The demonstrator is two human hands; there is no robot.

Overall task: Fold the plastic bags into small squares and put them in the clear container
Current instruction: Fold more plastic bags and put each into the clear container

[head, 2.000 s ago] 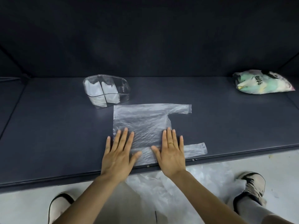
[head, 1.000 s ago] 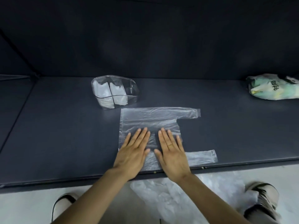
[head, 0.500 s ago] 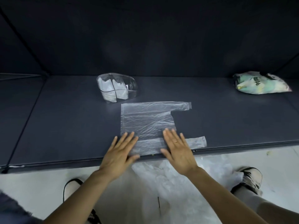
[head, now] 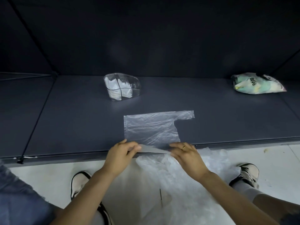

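A thin translucent plastic bag (head: 151, 129) lies flat on the dark table (head: 73, 124), one handle strip pointing right at its far edge. At the table's front edge my left hand (head: 121, 155) pinches the bag's near edge at its left end. My right hand (head: 186, 153), a ring on one finger, pinches the same edge at its right end. The near edge is lifted off the table between them. The clear container (head: 122, 88) stands behind the bag to the left, divided inside, with folded white bags in its compartments.
A filled, printed pale green bag (head: 258, 85) lies at the back right of the table. Loose plastic bags (head: 170, 184) lie on the floor below the table edge, between my shoes. Dark panels wall the table behind and at the sides.
Both hands were pressing flat on the bag and sliding toward me. Now they have reached its near edge, pinched it and raised it off the table.
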